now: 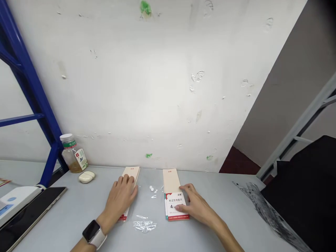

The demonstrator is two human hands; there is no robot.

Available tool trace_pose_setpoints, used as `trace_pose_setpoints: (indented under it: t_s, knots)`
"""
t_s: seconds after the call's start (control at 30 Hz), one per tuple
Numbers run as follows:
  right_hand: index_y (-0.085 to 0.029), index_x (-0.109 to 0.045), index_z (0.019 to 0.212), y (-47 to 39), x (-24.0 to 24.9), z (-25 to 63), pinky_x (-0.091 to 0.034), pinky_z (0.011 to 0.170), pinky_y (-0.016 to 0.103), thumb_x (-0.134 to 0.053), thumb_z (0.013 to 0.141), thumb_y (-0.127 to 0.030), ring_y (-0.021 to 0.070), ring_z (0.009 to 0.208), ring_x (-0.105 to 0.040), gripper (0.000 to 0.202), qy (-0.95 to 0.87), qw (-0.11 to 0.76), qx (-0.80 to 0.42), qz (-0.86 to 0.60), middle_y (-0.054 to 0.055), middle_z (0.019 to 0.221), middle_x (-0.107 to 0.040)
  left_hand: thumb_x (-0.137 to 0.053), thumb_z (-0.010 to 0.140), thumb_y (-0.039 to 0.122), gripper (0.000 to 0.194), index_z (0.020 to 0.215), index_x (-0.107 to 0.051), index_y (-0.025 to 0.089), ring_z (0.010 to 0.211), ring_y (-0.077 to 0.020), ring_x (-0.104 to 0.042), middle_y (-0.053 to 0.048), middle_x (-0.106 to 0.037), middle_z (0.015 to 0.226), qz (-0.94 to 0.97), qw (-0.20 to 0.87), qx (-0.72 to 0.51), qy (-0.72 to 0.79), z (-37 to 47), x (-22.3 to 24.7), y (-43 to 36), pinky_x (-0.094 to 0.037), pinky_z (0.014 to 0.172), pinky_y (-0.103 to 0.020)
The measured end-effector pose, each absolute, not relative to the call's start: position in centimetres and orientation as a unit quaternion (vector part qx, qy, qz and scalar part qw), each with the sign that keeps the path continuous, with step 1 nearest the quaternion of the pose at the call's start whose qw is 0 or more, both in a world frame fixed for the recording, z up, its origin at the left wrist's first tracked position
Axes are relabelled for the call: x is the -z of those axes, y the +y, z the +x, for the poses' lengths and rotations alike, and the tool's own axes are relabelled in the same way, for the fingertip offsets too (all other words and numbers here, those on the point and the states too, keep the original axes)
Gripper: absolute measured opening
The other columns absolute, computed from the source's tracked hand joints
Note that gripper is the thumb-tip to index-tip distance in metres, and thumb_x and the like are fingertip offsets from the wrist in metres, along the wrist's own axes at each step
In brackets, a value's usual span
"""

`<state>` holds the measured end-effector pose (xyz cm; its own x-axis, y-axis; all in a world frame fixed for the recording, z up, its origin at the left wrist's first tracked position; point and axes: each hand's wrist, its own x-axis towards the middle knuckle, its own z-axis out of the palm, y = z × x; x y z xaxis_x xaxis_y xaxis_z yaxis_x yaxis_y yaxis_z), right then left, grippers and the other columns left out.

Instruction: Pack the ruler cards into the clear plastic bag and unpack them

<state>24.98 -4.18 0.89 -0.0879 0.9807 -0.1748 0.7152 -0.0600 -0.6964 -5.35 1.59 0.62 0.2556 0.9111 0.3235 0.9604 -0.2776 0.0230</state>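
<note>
Two long beige card packs lie side by side on the grey table. My left hand, with a smartwatch on its wrist, rests flat on top of the left pack, fingers spread over it. My right hand touches the right edge of the right pack, thumb on its white printed label with red trim. Neither pack is lifted. Between the packs lie two small white round pieces and a crumpled clear plastic wrapper.
A bottle with a white cap and a small white earbud case stand at the back left by a blue metal frame. A dark tablet lies at the left edge. A white wall rises behind the table.
</note>
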Motion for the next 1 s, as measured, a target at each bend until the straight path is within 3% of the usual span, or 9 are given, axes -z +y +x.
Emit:
trace_pose_setpoints:
  t_s: [0.13, 0.23, 0.33, 0.47, 0.53, 0.63, 0.77, 0.9, 1.0]
  knots:
    - [-0.033, -0.049, 0.128, -4.6, -1.1, 25.3, -0.047, 0.087, 0.032, -0.075, 0.062, -0.045, 0.0267, 0.114, -0.052, 0.072, -0.659, 0.175, -0.381, -0.624, 0.003, 0.148, -0.032, -0.039, 0.095, 0.028, 0.026, 0.112, -0.059, 0.023, 0.101, -0.0254, -0.054, -0.008, -0.062, 0.113, -0.854, 0.05, 0.178, -0.486, -4.4, 0.0, 1.0, -0.042, 0.084, -0.038]
    - [-0.029, -0.052, 0.114, -4.7, -0.8, 25.3, -0.047, 0.082, 0.031, -0.075, 0.061, -0.036, 0.0256, 0.11, -0.054, 0.057, -0.654, 0.191, -0.388, -0.621, 0.003, 0.147, -0.032, -0.039, 0.098, 0.028, 0.029, 0.123, -0.054, 0.025, 0.107, -0.0252, -0.053, -0.005, -0.062, 0.119, -0.887, 0.03, 0.181, -0.424, -3.3, 0.4, 0.4, -0.04, 0.089, -0.04]
    - [-0.027, -0.052, 0.096, -4.3, -0.3, 25.3, -0.048, 0.071, 0.027, -0.067, 0.065, -0.025, 0.0195, 0.098, -0.058, 0.034, -0.637, 0.24, -0.402, -0.613, 0.001, 0.142, -0.037, -0.037, 0.099, 0.026, 0.028, 0.118, -0.058, 0.023, 0.1, -0.0253, -0.055, -0.005, -0.064, 0.109, -0.886, 0.039, 0.176, -0.427, -2.4, 0.9, 0.0, -0.039, 0.088, -0.041]
    - [-0.024, -0.052, 0.083, -3.7, -0.2, 25.7, -0.044, 0.063, 0.026, -0.062, 0.069, -0.023, 0.0157, 0.078, -0.056, 0.017, -0.614, 0.296, -0.413, -0.604, 0.001, 0.106, -0.056, -0.036, 0.101, 0.028, 0.027, 0.105, -0.062, 0.022, 0.089, -0.0247, -0.057, -0.005, -0.064, 0.099, -0.881, 0.054, 0.175, -0.436, -1.8, 1.3, 0.1, -0.039, 0.08, -0.039]
    - [-0.023, -0.054, 0.08, -3.4, -0.2, 25.8, -0.04, 0.06, 0.025, -0.062, 0.073, -0.026, 0.0153, 0.07, -0.053, 0.012, -0.611, 0.313, -0.426, -0.589, -0.001, 0.081, -0.056, -0.035, 0.101, 0.028, 0.028, 0.098, -0.062, 0.021, 0.084, -0.0244, -0.056, -0.005, -0.064, 0.094, -0.879, 0.064, 0.162, -0.443, -1.7, 1.4, 0.3, -0.038, 0.077, -0.038]
    - [-0.024, -0.054, 0.095, -3.2, -0.1, 25.5, -0.037, 0.056, 0.024, -0.063, 0.078, -0.033, 0.014, 0.063, -0.05, 0.021, -0.598, 0.364, -0.462, -0.544, -0.005, 0.067, -0.049, -0.033, 0.101, 0.026, 0.029, 0.093, -0.06, 0.02, 0.081, -0.0244, -0.056, -0.005, -0.063, 0.09, -0.877, 0.074, 0.146, -0.451, -1.5, 1.5, 0.4, -0.037, 0.076, -0.039]
    - [-0.029, -0.032, 0.132, -3.3, 0.4, 24.4, -0.032, 0.047, 0.022, -0.065, 0.08, -0.038, 0.0117, 0.054, -0.047, 0.062, -0.544, 0.413, -0.525, -0.508, -0.008, 0.068, -0.048, -0.033, 0.101, 0.025, 0.026, 0.095, -0.058, 0.019, 0.081, -0.024, -0.057, -0.004, -0.063, 0.09, -0.871, 0.047, 0.164, -0.461, -1.4, 1.4, 0.2, -0.037, 0.076, -0.038]
    - [-0.027, -0.042, 0.125, -3.6, 0.9, 23.6, -0.024, 0.039, 0.02, -0.067, 0.078, -0.036, 0.0055, 0.043, -0.034, 0.054, -0.526, 0.373, -0.573, -0.506, -0.009, 0.069, -0.045, -0.03, 0.102, 0.028, 0.027, 0.095, -0.056, 0.02, 0.079, -0.0225, -0.057, -0.004, -0.063, 0.092, -0.869, 0.003, 0.19, -0.458, -1.3, 0.8, -0.3, -0.038, 0.074, -0.036]
    - [-0.024, -0.048, 0.12, -3.7, 0.9, 23.3, -0.025, 0.036, 0.019, -0.067, 0.077, -0.032, 0.0041, 0.041, -0.034, 0.048, -0.526, 0.35, -0.576, -0.518, -0.009, 0.069, -0.048, -0.029, 0.102, 0.028, 0.027, 0.095, -0.054, 0.021, 0.079, -0.0223, -0.057, -0.004, -0.062, 0.091, -0.873, -0.013, 0.182, -0.453, -1.1, 0.5, -0.5, -0.039, 0.074, -0.036]
